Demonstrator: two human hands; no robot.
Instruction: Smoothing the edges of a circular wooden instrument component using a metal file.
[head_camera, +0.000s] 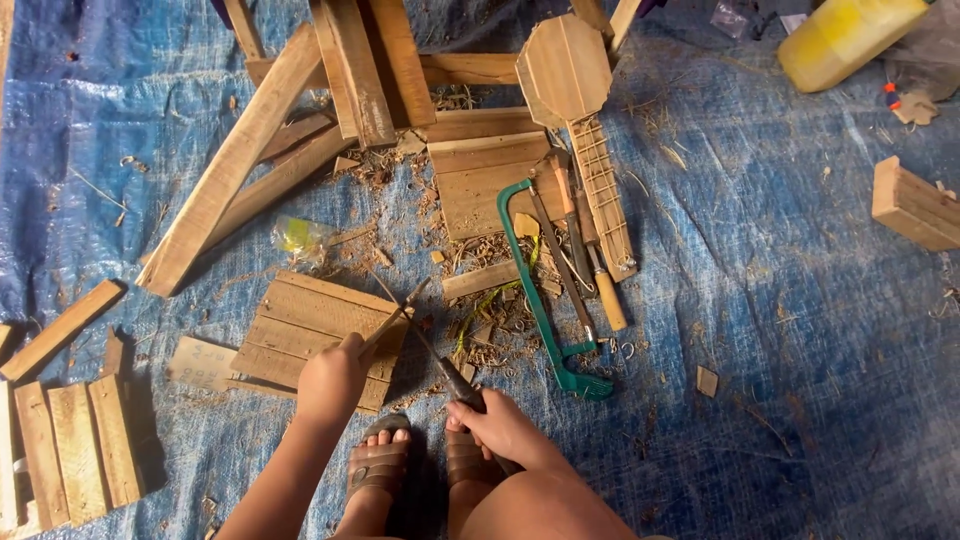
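Blue tarp — wood scraps, shavings.

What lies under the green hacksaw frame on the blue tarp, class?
Under the green hacksaw lie wood shavings, a small wood strip and the blue tarp. Whatever sits directly beneath its frame is covered.

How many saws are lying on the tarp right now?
1. A green-framed hacksaw lies on the blue tarp, right of centre, beside some wooden-handled tools. Others may be hidden under the planks.
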